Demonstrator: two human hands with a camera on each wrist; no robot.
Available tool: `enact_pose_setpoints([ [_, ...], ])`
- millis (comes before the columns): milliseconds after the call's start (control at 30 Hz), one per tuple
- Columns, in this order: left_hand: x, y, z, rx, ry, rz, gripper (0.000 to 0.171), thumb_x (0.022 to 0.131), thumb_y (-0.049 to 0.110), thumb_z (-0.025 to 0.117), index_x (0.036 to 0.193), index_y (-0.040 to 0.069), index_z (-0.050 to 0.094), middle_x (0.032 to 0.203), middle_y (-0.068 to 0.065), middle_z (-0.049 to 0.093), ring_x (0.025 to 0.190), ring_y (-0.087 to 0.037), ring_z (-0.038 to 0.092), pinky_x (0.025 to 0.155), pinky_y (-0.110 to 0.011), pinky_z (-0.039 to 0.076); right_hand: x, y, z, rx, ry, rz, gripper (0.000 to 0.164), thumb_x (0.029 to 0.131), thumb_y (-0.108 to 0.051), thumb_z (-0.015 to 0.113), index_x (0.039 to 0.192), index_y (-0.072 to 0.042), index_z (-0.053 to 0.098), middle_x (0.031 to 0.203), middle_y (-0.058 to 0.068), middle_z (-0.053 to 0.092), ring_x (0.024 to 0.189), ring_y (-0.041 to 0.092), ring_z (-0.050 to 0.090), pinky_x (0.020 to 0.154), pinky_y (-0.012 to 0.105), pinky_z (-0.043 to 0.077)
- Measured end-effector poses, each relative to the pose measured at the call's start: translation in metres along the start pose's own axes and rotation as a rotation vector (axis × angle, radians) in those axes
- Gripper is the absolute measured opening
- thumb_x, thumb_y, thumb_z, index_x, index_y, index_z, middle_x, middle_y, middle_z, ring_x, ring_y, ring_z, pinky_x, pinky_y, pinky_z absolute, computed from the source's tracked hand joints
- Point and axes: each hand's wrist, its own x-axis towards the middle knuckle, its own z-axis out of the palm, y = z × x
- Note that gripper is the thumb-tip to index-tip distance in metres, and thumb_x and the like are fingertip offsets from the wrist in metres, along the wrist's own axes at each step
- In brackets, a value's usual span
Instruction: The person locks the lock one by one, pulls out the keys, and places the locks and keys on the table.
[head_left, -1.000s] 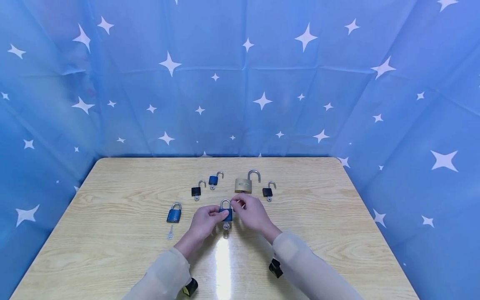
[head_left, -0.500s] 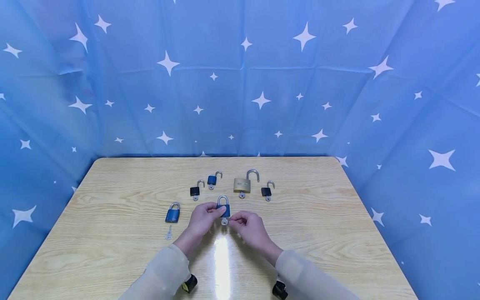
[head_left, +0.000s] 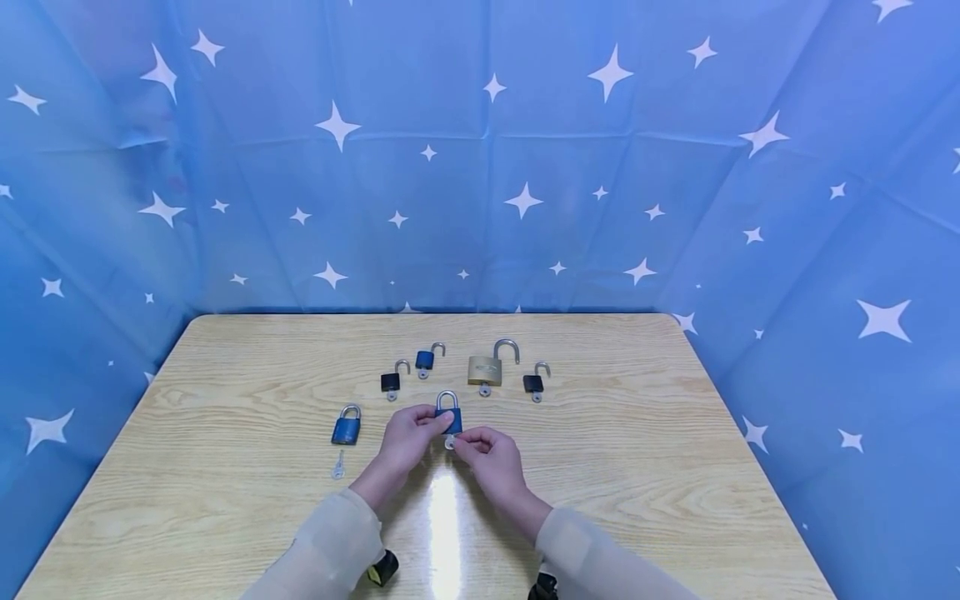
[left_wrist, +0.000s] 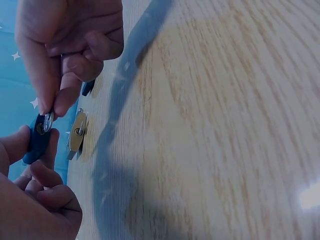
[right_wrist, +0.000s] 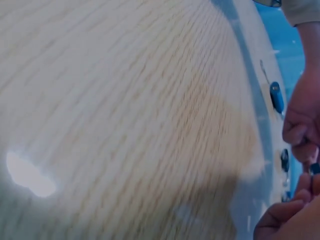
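Note:
In the head view my left hand (head_left: 405, 440) grips a blue padlock (head_left: 456, 424) above the table, thumb across its front. The padlock's silver shackle points away and looks closed. My right hand (head_left: 492, 463) pinches the head of a key (head_left: 449, 443) at the padlock's lower end. The left wrist view gives the same contact up close: thumb and finger on the key (left_wrist: 48, 122), against the bottom of the padlock (left_wrist: 35, 147). How far the key sits in the keyway cannot be told. In the right wrist view the hands mostly cover the padlock.
Left of the hands lie another blue padlock (head_left: 346, 431), shackle closed, and a loose key (head_left: 338, 465). Farther back are a black padlock (head_left: 390, 382), a small blue one (head_left: 424, 360), a brass one (head_left: 484, 371) and another black one (head_left: 533, 383), all with raised shackles and keys inserted.
My right hand has moved from beside the shackle down to the key and now pinches it. My left hand keeps hold of the padlock, which has shifted slightly away.

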Motion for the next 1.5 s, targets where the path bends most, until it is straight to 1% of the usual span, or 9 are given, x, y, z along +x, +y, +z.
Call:
enact_pose_setpoints([
  [100, -0.001, 0.000, 0.000, -0.008, -0.004, -0.002, 0.029, 0.087, 0.031, 0.070, 0.098, 0.005, 0.067, 0.082, -0.004, 0.063, 0.070, -0.020, 0.051, 0.057, -0.027, 0.040, -0.005, -0.010, 0.000, 0.038, 0.000, 0.022, 0.017, 0.088, -0.010, 0.065, 0.097, 0.005, 0.065, 0.092, 0.024, 0.067, 0.082, 0.030, 0.062, 0.066, 0.030, 0.047],
  [167, -0.001, 0.001, 0.000, -0.007, -0.005, 0.002, 0.030, 0.087, 0.031, 0.070, 0.099, 0.004, 0.067, 0.083, -0.005, 0.063, 0.071, -0.020, 0.051, 0.057, -0.028, 0.039, -0.004, -0.008, 0.001, 0.046, 0.008, 0.028, 0.018, 0.088, -0.010, 0.066, 0.097, 0.005, 0.065, 0.093, 0.024, 0.068, 0.084, 0.031, 0.062, 0.067, 0.031, 0.047],
  [367, -0.001, 0.002, 0.000, -0.006, -0.002, -0.003, 0.028, 0.087, 0.031, 0.070, 0.098, 0.005, 0.068, 0.083, -0.005, 0.063, 0.072, -0.021, 0.051, 0.058, -0.028, 0.039, 0.005, 0.010, 0.005, 0.047, 0.039, 0.041, 0.017, 0.087, -0.014, 0.068, 0.095, 0.000, 0.067, 0.087, 0.014, 0.070, 0.081, 0.023, 0.063, 0.064, 0.026, 0.046],
  [567, -0.001, 0.002, 0.001, -0.007, -0.005, -0.012, 0.026, 0.086, 0.030, 0.070, 0.095, 0.006, 0.068, 0.078, -0.003, 0.062, 0.067, -0.019, 0.049, 0.055, -0.027, 0.038, 0.007, 0.013, 0.006, 0.047, 0.066, 0.055, 0.012, 0.083, -0.012, 0.069, 0.090, -0.002, 0.067, 0.078, 0.007, 0.068, 0.069, 0.016, 0.057, 0.055, 0.021, 0.040],
  [733, -0.002, 0.003, 0.001, -0.017, -0.009, -0.008, 0.026, 0.086, 0.030, 0.070, 0.096, 0.006, 0.068, 0.078, -0.003, 0.062, 0.064, -0.019, 0.048, 0.054, -0.028, 0.038, 0.008, 0.013, 0.006, 0.044, 0.057, 0.072, 0.011, 0.083, -0.011, 0.068, 0.089, -0.002, 0.066, 0.077, 0.005, 0.067, 0.066, 0.014, 0.055, 0.054, 0.022, 0.038],
  [1033, -0.001, 0.002, 0.002, -0.024, -0.007, -0.007, 0.026, 0.086, 0.030, 0.071, 0.095, 0.006, 0.068, 0.079, -0.004, 0.062, 0.065, -0.019, 0.049, 0.055, -0.027, 0.039, 0.008, 0.011, 0.004, 0.032, 0.025, 0.097, 0.011, 0.080, -0.009, 0.064, 0.088, -0.001, 0.066, 0.072, 0.007, 0.063, 0.051, 0.007, 0.041, 0.046, 0.021, 0.031],
  [1167, -0.002, 0.001, 0.002, -0.014, -0.002, -0.006, 0.030, 0.086, 0.031, 0.071, 0.099, 0.004, 0.067, 0.080, -0.004, 0.062, 0.066, -0.019, 0.049, 0.056, -0.027, 0.040, 0.008, 0.012, 0.003, 0.017, 0.019, 0.093, 0.010, 0.080, -0.009, 0.065, 0.087, -0.002, 0.066, 0.071, 0.005, 0.062, 0.053, 0.008, 0.042, 0.048, 0.021, 0.033],
  [1333, -0.002, 0.000, 0.004, -0.025, 0.001, -0.017, 0.030, 0.086, 0.030, 0.071, 0.100, 0.004, 0.067, 0.081, -0.004, 0.063, 0.065, -0.018, 0.049, 0.055, -0.027, 0.040, 0.008, 0.011, 0.002, 0.007, 0.005, 0.092, 0.011, 0.079, -0.009, 0.065, 0.088, -0.002, 0.065, 0.072, 0.004, 0.062, 0.056, 0.009, 0.045, 0.049, 0.021, 0.034],
  [1500, -0.001, 0.000, 0.003, -0.026, 0.016, -0.034, 0.030, 0.087, 0.031, 0.070, 0.101, 0.004, 0.067, 0.080, -0.004, 0.062, 0.065, -0.017, 0.048, 0.055, -0.026, 0.039, 0.005, 0.012, 0.000, -0.029, -0.018, 0.093, 0.010, 0.078, -0.006, 0.064, 0.087, -0.003, 0.065, 0.069, -0.001, 0.057, 0.055, 0.009, 0.044, 0.049, 0.021, 0.035],
])
